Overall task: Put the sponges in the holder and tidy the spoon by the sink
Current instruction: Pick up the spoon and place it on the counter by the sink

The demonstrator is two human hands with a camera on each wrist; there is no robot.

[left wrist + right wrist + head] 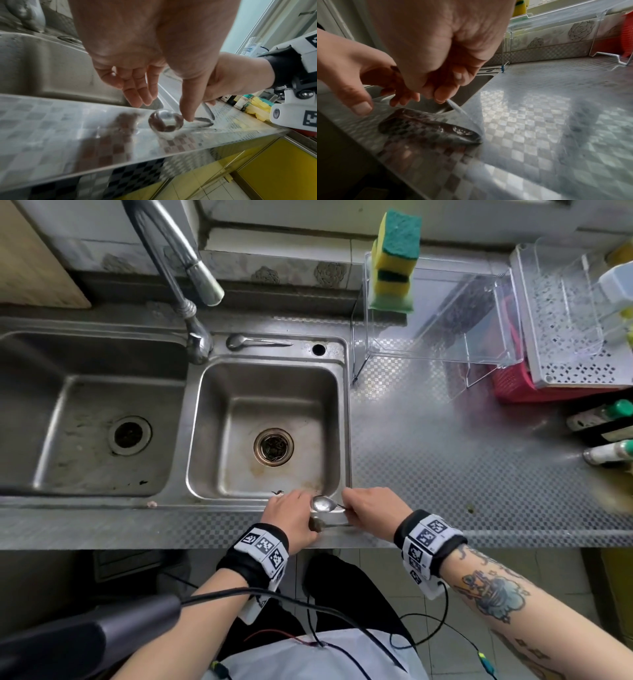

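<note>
Two spoons (324,503) show; right hand (371,505) pinches one, three sponges (395,261) stacked.

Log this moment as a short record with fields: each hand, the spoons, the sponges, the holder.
left hand: open, fingers straight, thumb tip by the near spoon's bowl
right hand: pinches the near spoon's handle
near spoon: at the sink's front rim, bowl pointing left
far spoon: lies on the ledge behind the small basin
sponges: stacked in the clear holder's left end
clear holder: stands on the counter right of the sink
</note>
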